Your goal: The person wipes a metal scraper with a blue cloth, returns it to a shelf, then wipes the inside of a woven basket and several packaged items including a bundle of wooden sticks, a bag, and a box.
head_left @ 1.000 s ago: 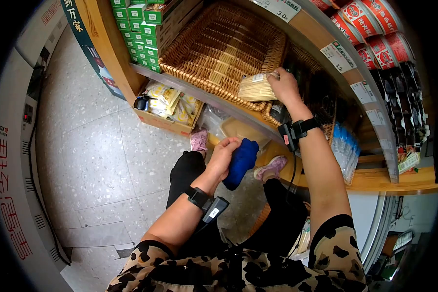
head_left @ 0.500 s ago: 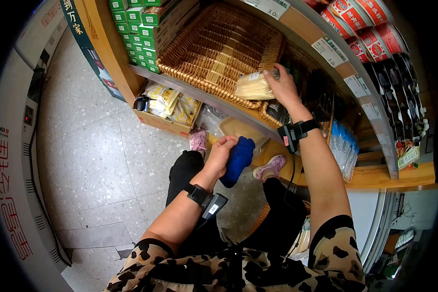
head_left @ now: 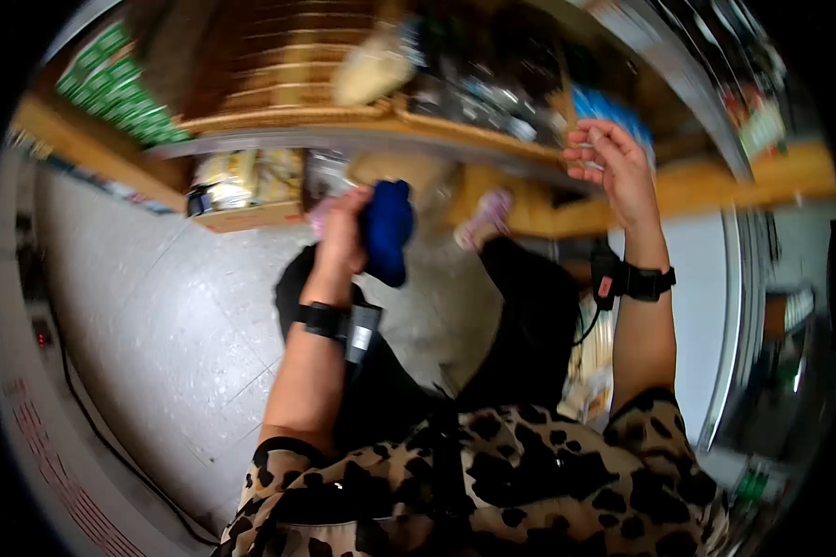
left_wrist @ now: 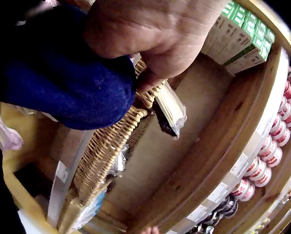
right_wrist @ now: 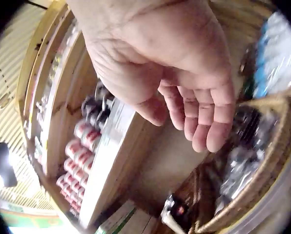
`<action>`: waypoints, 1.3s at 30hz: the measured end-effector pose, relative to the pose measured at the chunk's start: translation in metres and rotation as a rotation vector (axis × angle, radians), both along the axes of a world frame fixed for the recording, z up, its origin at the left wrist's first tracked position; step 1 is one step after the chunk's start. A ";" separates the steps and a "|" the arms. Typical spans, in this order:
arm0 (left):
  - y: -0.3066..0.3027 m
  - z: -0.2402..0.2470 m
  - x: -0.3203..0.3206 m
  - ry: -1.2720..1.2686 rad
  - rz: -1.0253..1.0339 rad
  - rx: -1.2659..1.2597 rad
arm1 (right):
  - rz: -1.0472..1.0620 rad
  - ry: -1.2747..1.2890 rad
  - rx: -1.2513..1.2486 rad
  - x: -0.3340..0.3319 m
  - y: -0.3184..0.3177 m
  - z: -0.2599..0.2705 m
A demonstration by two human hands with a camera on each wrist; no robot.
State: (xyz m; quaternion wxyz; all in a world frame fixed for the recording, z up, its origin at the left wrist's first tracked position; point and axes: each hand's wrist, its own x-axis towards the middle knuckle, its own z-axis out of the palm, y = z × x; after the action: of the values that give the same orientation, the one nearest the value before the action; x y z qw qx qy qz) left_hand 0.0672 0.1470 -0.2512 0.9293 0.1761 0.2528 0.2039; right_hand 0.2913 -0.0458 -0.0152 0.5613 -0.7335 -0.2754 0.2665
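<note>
My left hand (head_left: 344, 232) grips a bunched dark blue cloth (head_left: 387, 237) in front of the shelf; in the left wrist view the cloth (left_wrist: 82, 83) bulges out from under the thumb side. My right hand (head_left: 618, 172) is raised at the shelf's right part, its fingers loosely bent with nothing held, as the right wrist view of the hand (right_wrist: 160, 63) also shows. Nearest to it are clear packets with blue (head_left: 613, 116). A bundle of thin pale sticks in clear wrap (head_left: 372, 70) lies at the right end of a wicker basket (head_left: 279, 118).
Another wicker basket (right_wrist: 250, 207) holds shiny clear packages. Green boxes (head_left: 121, 88) are stacked at the left of the shelf. A carton with yellow packets (head_left: 251, 218) stands below. Red-and-white cans (left_wrist: 272, 151) line a higher shelf.
My right hand has released the stick bundle, leaving it in the basket, and moved right toward the blue packets. The head view has swung right. My left hand still holds the cloth.
</note>
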 end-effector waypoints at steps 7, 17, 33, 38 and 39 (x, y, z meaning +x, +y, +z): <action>-0.005 0.011 -0.004 0.045 -0.193 0.116 | -0.585 0.143 0.046 0.018 -0.276 -0.028; -0.021 0.017 -0.005 0.120 -0.444 0.119 | -1.165 0.459 -0.201 -0.051 -0.503 -0.205; -0.047 0.018 -0.027 0.166 -0.461 0.246 | -1.004 0.467 -0.844 -0.163 -0.601 -0.311; -0.049 0.019 -0.028 0.119 -0.474 0.230 | -1.073 0.135 -0.775 -0.159 -0.631 -0.363; -0.051 0.020 -0.027 0.115 -0.482 0.226 | -1.091 0.106 -0.815 -0.152 -0.625 -0.352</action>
State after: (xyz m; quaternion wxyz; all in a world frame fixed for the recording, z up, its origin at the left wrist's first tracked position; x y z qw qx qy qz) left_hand 0.0400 0.0964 -0.2312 0.9096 0.3450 0.2313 -0.0067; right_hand 0.1396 -0.6707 -0.3673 0.3071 -0.9061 0.2840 0.0636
